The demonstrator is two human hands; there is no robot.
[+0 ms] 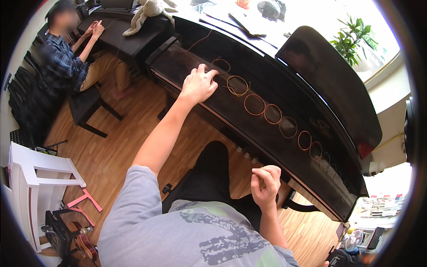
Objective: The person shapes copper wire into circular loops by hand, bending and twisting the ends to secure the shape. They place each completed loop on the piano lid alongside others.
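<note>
My left hand rests on the dark piano's closed lid, fingers apart. One fingertip is at the edge of a coiled wire string, apparently touching it. A row of coiled strings runs rightward from there: a brass-coloured coil, two joined copper-coloured coils, a dull one, another copper one and several thin pale ones. Over my lap, apart from the piano, my right hand is closed with curled fingers; what it holds, if anything, is hidden.
At the far left a person sits on a black bench, fingering a thin wire at another dark piano. A plush rabbit lies on top. A white frame and a small guitar stand lower left.
</note>
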